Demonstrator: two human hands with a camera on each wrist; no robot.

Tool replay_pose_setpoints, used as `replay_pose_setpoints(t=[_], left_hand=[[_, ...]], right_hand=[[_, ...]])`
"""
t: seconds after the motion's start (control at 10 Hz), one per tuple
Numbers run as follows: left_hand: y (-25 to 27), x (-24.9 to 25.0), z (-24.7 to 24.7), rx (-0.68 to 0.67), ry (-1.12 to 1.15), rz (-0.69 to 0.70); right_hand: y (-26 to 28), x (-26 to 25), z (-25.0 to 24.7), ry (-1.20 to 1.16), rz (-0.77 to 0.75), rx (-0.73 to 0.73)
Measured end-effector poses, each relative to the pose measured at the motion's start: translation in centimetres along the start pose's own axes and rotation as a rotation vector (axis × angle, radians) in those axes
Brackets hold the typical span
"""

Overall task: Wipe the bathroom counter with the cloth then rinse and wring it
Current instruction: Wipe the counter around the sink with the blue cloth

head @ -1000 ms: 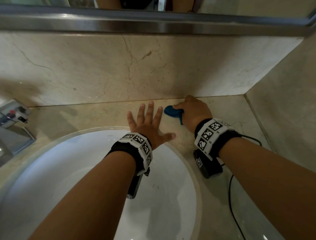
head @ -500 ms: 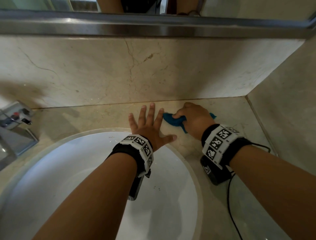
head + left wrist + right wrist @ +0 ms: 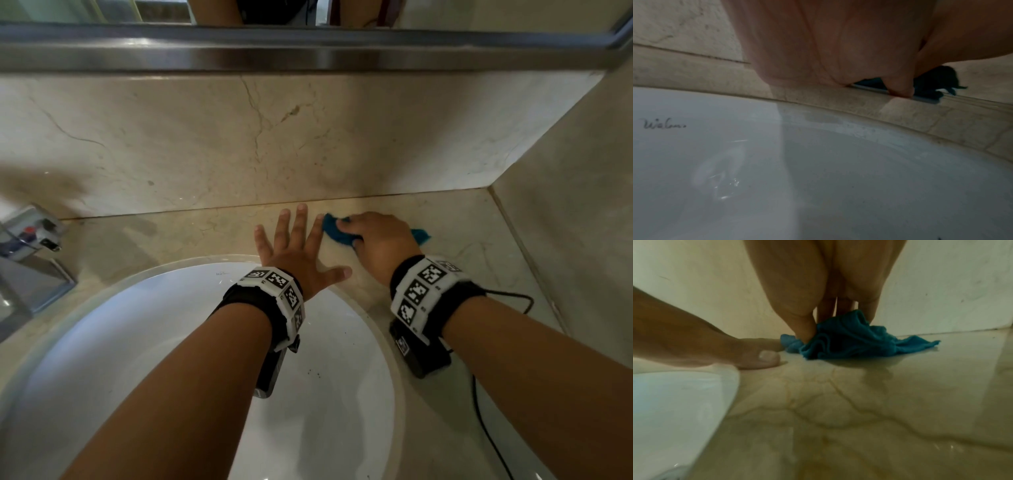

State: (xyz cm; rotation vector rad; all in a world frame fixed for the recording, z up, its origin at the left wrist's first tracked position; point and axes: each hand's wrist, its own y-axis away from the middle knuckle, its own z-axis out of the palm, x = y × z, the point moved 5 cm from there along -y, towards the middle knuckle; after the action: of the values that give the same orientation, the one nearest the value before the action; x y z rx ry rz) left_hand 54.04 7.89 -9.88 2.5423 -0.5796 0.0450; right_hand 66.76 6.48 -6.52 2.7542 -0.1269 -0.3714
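A bunched blue cloth (image 3: 337,233) lies on the beige marble counter (image 3: 479,246) close to the back wall, right of the basin. My right hand (image 3: 375,236) grips it with curled fingers and presses it on the stone; in the right wrist view the cloth (image 3: 849,342) sits under my fingertips with a corner trailing right. My left hand (image 3: 294,243) lies flat on the counter just left of the cloth, fingers spread straight, thumb (image 3: 760,360) by the basin rim. The left wrist view shows my palm (image 3: 828,48) on the counter and the cloth (image 3: 937,84) dark behind it.
The white round basin (image 3: 102,342) fills the lower left. A chrome faucet (image 3: 27,253) stands at the far left. A marble backsplash (image 3: 274,137) and a side wall (image 3: 565,222) close the corner. A black cable (image 3: 486,421) trails over the counter by my right forearm.
My right hand has dragged the cloth a little toward me and away from the wall, and a corner now trails out on its right. The left hand stays flat in place.
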Motion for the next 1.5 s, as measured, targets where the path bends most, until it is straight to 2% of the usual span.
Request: replay_pose_setpoints(t=[0.1, 0.3, 0.4, 0.5, 0.6, 0.7, 0.8, 0.9, 1.1, 1.2, 1.3, 1.4, 1.5], left_hand=[[0.1, 0.0, -0.1, -0.007, 0.000, 0.003], [0.1, 0.0, 0.0, -0.010, 0.004, 0.000], [0.0, -0.1, 0.0, -0.008, 0.009, 0.004], [0.0, 0.0, 0.0, -0.010, 0.006, 0.004], [-0.1, -0.1, 0.0, -0.005, 0.009, 0.001], [0.0, -0.1, 0.1, -0.001, 0.012, 0.006], [0.0, -0.1, 0.0, -0.004, 0.014, 0.009], [0.0, -0.1, 0.1, -0.005, 0.010, 0.011], [-0.1, 0.0, 0.1, 0.006, 0.005, 0.005], [-0.1, -0.1, 0.1, 0.016, 0.000, -0.003], [-0.1, 0.0, 0.1, 0.007, -0.003, -0.006], [-0.1, -0.1, 0.0, 0.000, -0.002, 0.000], [0.0, -0.1, 0.0, 0.003, 0.000, 0.010]], right_hand=[[2.1, 0.3, 0.2, -0.040, -0.101, 0.072], [-0.6, 2.6, -1.3, -0.325, 0.271, -0.027], [-1.3, 2.8, -1.9, -0.169, 0.225, 0.025], [-1.3, 2.3, -1.7, -0.112, 0.221, -0.039], [0.3, 2.3, -0.9, -0.076, 0.151, -0.070], [2.7, 3.7, -1.0, 0.036, 0.065, 0.140], [1.8, 6.6, -1.6, -0.081, 0.281, 0.106], [0.0, 7.7, -1.8, -0.264, 0.456, -0.023], [-1.7, 4.7, -1.8, -0.253, 0.341, 0.066], [-1.6, 1.9, -0.9, -0.197, 0.195, 0.029], [0.4, 1.2, -0.1, -0.031, 0.042, 0.022], [1.4, 3.6, -0.4, -0.063, 0.103, 0.102], [2.6, 6.4, -0.5, -0.152, 0.264, 0.130]])
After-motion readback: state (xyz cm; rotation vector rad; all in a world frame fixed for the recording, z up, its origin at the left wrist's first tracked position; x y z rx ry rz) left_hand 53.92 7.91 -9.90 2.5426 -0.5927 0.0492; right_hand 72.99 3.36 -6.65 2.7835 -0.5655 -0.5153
